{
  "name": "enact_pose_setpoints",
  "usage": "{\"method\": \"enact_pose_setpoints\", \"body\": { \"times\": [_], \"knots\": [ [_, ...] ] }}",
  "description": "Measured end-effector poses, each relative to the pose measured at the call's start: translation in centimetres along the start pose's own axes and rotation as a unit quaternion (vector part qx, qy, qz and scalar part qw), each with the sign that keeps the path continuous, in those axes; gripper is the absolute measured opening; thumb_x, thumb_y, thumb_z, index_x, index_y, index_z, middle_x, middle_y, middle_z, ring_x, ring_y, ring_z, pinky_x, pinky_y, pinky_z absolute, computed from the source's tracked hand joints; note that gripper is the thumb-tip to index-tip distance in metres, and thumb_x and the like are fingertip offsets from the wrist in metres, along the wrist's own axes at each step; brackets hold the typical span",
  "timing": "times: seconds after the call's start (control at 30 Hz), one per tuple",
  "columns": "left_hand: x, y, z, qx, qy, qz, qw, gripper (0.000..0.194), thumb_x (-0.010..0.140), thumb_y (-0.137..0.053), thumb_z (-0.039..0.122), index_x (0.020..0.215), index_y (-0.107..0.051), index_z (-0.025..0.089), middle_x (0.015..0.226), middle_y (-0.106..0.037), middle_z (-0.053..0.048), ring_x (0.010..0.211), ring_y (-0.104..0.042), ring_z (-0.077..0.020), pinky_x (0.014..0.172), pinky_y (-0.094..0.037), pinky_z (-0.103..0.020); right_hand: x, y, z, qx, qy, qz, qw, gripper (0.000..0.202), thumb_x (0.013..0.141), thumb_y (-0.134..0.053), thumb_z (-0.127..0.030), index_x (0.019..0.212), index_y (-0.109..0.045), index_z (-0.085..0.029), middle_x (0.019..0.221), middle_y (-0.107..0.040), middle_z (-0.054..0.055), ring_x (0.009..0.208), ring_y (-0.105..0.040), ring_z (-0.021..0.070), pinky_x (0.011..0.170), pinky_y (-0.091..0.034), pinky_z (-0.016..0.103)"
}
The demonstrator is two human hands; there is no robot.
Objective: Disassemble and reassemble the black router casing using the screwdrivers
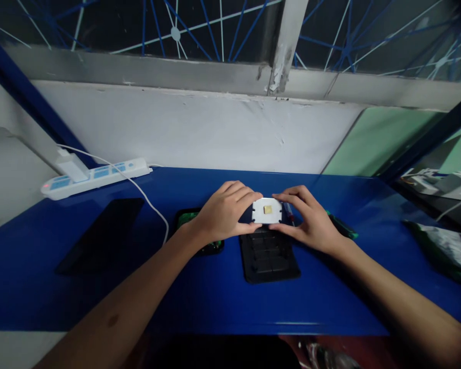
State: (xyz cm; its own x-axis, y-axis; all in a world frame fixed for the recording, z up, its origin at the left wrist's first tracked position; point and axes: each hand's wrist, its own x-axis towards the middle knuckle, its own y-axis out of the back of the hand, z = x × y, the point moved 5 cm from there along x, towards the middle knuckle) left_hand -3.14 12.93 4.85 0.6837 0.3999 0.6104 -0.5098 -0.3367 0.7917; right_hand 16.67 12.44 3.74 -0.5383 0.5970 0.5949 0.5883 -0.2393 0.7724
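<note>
Between my two hands is a small white plate (259, 214) with a yellowish square at its centre and dark notches at its corners. My left hand (226, 209) grips its left edge, fingers on top and thumb below. The right edge is pinched the same way by my right hand (311, 220). Below the plate, a black ribbed tray-like cover (271, 259) lies on the blue table (207, 302). A black case (215, 248) with a green circuit board sits partly hidden behind my left hand and forearm. A screwdriver (290, 212) shows beside my right fingers.
A white power strip (100, 177) with a plugged-in adapter stands at the back left, its cable (148, 200) curving across the table. A flat black object (102, 236) lies at left. A dark green-edged item (342, 226) and a plastic bag (445, 248) are at right.
</note>
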Motion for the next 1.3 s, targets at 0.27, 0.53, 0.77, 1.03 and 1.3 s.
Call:
{"method": "enact_pose_setpoints", "body": {
  "times": [0.27, 0.53, 0.77, 1.03, 1.3],
  "knots": [
    [-0.2, -0.2, -0.6, 0.005, 0.023, -0.020, 1.000, 0.046, 0.087, -0.070, 0.041, 0.125, -0.054, 0.019, 0.111, -0.069, -0.009, 0.104, -0.062, -0.0284, 0.091, -0.047, -0.042, -0.1, -0.5, 0.1, 0.011, -0.026, 0.033, 0.999, 0.056, 0.084, -0.074, -0.046, 0.132, -0.056, -0.025, 0.109, -0.057, 0.009, 0.098, -0.063, 0.0252, 0.085, -0.058, 0.046],
    [-0.3, -0.5, -0.6, 0.021, 0.027, -0.031, 0.999, 0.049, 0.085, -0.072, 0.040, 0.126, -0.057, 0.018, 0.114, -0.068, -0.009, 0.108, -0.060, -0.0282, 0.096, -0.046, -0.043, -0.1, -0.3, -0.6, 0.016, -0.012, 0.035, 0.999, 0.056, 0.083, -0.075, -0.044, 0.131, -0.056, -0.024, 0.108, -0.058, 0.009, 0.096, -0.063, 0.0247, 0.082, -0.058, 0.045],
    [0.1, -0.2, 0.9, 0.018, 0.012, -0.029, 0.999, 0.042, 0.086, -0.071, 0.038, 0.120, -0.058, 0.018, 0.122, -0.064, -0.010, 0.117, -0.058, -0.0279, 0.109, -0.039, -0.048, 0.0, 0.3, -2.8, 0.025, 0.032, 0.046, 0.998, 0.059, 0.081, -0.079, -0.041, 0.132, -0.054, -0.023, 0.105, -0.058, 0.009, 0.093, -0.061, 0.0230, 0.077, -0.058, 0.041],
    [0.2, -0.5, 1.5, -0.042, 0.027, -0.028, 0.998, 0.049, 0.084, -0.075, 0.043, 0.120, -0.058, 0.016, 0.122, -0.064, -0.011, 0.119, -0.057, -0.0277, 0.113, -0.036, -0.048, 0.0, -0.2, -2.6, 0.049, 0.032, 0.008, 0.998, 0.070, 0.080, -0.078, -0.046, 0.140, -0.048, -0.027, 0.109, -0.057, 0.009, 0.097, -0.061, 0.0243, 0.081, -0.058, 0.042],
    [0.2, -0.1, 0.9, -0.169, 0.111, 0.000, 0.979, 0.056, 0.085, -0.073, 0.052, 0.127, -0.052, 0.022, 0.125, -0.060, -0.008, 0.116, -0.053, -0.0269, 0.100, -0.048, -0.045, -0.1, -1.3, -0.8, 0.058, -0.035, -0.040, 0.997, 0.082, 0.072, -0.078, -0.061, 0.140, -0.047, -0.026, 0.116, -0.055, 0.012, 0.106, -0.059, 0.0294, 0.091, -0.056, 0.050]
  ]
}}
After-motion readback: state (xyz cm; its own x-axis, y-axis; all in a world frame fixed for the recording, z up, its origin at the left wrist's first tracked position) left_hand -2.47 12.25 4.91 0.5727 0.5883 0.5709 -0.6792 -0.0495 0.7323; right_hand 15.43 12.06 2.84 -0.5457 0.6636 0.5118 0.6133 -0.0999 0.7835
